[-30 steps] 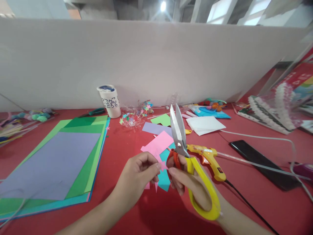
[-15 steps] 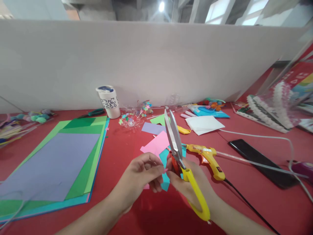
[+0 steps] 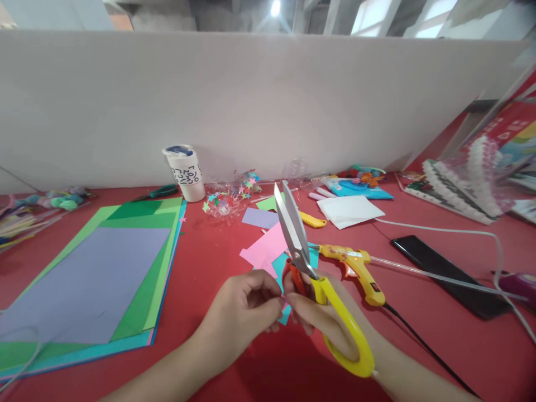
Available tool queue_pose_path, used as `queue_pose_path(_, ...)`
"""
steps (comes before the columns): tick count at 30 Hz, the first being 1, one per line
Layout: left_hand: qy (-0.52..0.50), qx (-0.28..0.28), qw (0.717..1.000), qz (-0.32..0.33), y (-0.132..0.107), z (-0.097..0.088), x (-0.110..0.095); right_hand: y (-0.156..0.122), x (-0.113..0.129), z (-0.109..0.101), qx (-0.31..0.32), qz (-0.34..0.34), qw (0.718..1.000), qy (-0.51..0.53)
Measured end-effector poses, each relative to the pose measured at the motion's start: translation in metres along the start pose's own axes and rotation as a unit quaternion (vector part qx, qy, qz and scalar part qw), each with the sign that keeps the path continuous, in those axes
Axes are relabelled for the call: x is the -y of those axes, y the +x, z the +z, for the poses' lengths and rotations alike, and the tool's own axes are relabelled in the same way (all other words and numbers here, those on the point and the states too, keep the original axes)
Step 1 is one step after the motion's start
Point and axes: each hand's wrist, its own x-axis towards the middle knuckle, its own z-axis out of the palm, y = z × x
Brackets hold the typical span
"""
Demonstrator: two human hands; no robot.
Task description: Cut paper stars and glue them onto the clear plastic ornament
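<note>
A pair of scissors (image 3: pixel 298 245) with one yellow and one red handle is in my right hand (image 3: pixel 318 312), blades pointing up and slightly parted. My left hand (image 3: pixel 247 307) is closed in a pinch at a small pink paper piece (image 3: pixel 283 300), mostly covered by the fingers. The right fingertips come close to that same piece; whether they grip it too is hard to see. Behind the hands lie a pink paper sheet (image 3: pixel 264 245), a teal paper (image 3: pixel 312 257) and a purple paper rectangle (image 3: pixel 258 217).
A yellow glue gun (image 3: pixel 355 265) with a cord and a black phone (image 3: pixel 448 276) lie to the right. Large coloured sheets (image 3: pixel 96 279) are stacked on the left. A white cup (image 3: pixel 185 174), star confetti (image 3: pixel 226 202) and a yellow cutter (image 3: pixel 312 219) stand or lie farther back.
My two hands have come closer together around the small pink piece, now more covered. The scissors have tilted further left at the tips, and their yellow handle has swung right.
</note>
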Motion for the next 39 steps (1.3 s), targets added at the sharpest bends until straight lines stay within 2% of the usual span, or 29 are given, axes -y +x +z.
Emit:
queue_pose_path(5,-0.132,-0.002,0.991,-0.035,0.004,-0.005,0.000,0.000,-0.006,-0.002,0.014,-0.024,0.997,0.066)
queue_pose_path(10,-0.162,0.003,0.986,-0.048,0.001,-0.006,0.000,-0.001,-0.008,-0.001,0.009,-0.022,0.996,0.084)
queue_pose_path(18,-0.124,0.024,0.990,-0.060,0.001,-0.005,0.000,-0.001,-0.010,-0.006,0.033,-0.023,0.996,0.077)
queue_pose_path(23,-0.090,0.008,0.995,-0.050,0.000,-0.005,-0.003,0.000,-0.005,-0.004,0.025,-0.004,0.998,0.062)
queue_pose_path(28,-0.099,0.045,0.993,-0.047,0.000,-0.003,-0.002,0.000,-0.006,0.001,0.008,-0.004,0.995,0.101)
queue_pose_path(32,-0.115,0.002,0.992,-0.051,0.002,-0.007,-0.001,0.000,-0.004,0.003,-0.032,0.023,0.995,0.087)
queue_pose_path(35,-0.099,-0.019,0.994,-0.033,0.003,-0.015,-0.005,-0.002,-0.002,0.000,0.001,0.006,0.998,0.063)
queue_pose_path(39,-0.001,0.034,0.999,-0.013,0.002,-0.026,-0.012,-0.003,-0.002,-0.006,0.032,-0.008,0.999,0.036)
